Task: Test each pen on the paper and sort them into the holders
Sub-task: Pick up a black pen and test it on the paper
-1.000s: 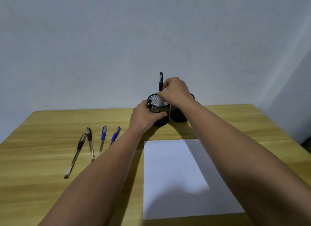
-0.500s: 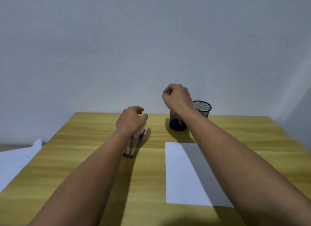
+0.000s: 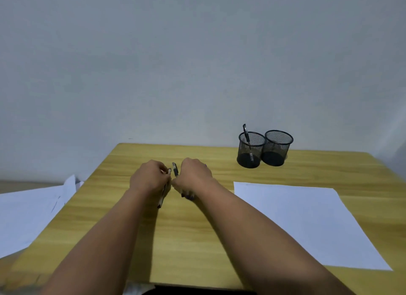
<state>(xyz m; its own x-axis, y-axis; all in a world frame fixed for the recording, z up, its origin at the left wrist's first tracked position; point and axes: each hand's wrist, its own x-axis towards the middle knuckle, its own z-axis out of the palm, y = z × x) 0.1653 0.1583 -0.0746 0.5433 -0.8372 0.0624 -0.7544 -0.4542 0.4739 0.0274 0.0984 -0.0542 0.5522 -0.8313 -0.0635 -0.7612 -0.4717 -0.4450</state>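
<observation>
Pens [image 3: 175, 169] on the table [image 3: 197, 239] are reached by both hands; the left hand [image 3: 149, 179] is curled on one pen [image 3: 163, 193], while what the right hand [image 3: 195, 176] holds cannot be told. Two pens may be caught together, so an untested one could be dropped into the left holder [image 3: 251, 149].

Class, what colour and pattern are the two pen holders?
Black wire mesh, both holders; seen in the head view.

You have two black mesh holders standing upright and touching at the far right of the desk: the left holder [image 3: 251, 149] has one dark pen [image 3: 247, 136] leaning in it, the right holder [image 3: 277, 147] shows none. A white sheet of paper [image 3: 307, 222] lies flat, nearer than them. Further pens [image 3: 175, 169] lie bunched left of the paper, partly hidden.
</observation>
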